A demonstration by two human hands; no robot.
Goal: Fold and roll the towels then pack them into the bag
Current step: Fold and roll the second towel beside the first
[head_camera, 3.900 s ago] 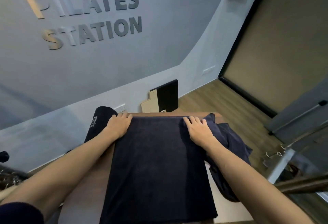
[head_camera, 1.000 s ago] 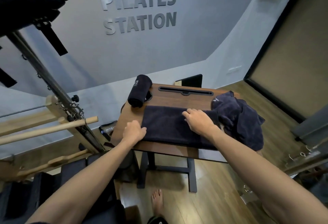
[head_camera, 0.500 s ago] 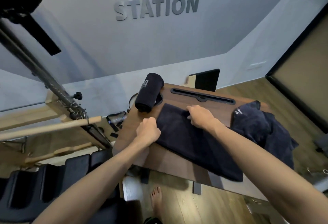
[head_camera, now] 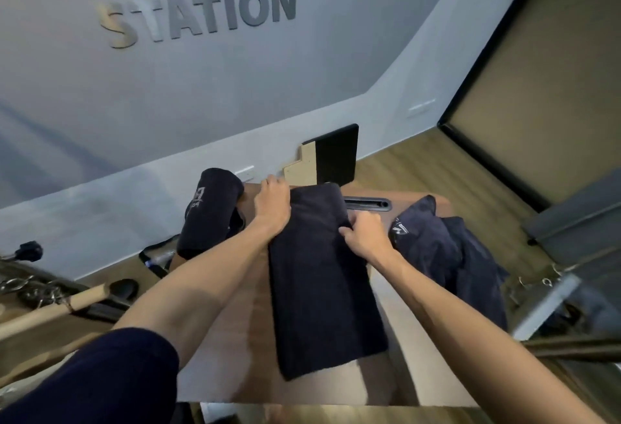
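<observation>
On the brown wooden counter (head_camera: 235,339) lies a folded navy terry towel strip (head_camera: 322,289), lengthwise. Left hand (head_camera: 272,208) and right hand (head_camera: 364,233) both curl on its far end. Judgement: start roll tight, edges aligned, even pressure both sides.

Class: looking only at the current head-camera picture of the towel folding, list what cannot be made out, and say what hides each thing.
- Bag: not identifiable in the head view.
- Left hand fingertips: curl over the far end of the folded towel, out of sight.
- Rolled towel: its near end is behind the left forearm.
- Towel pile: crumpled, count unclear.
- Wall lettering: top line is cut by the frame edge.
</observation>
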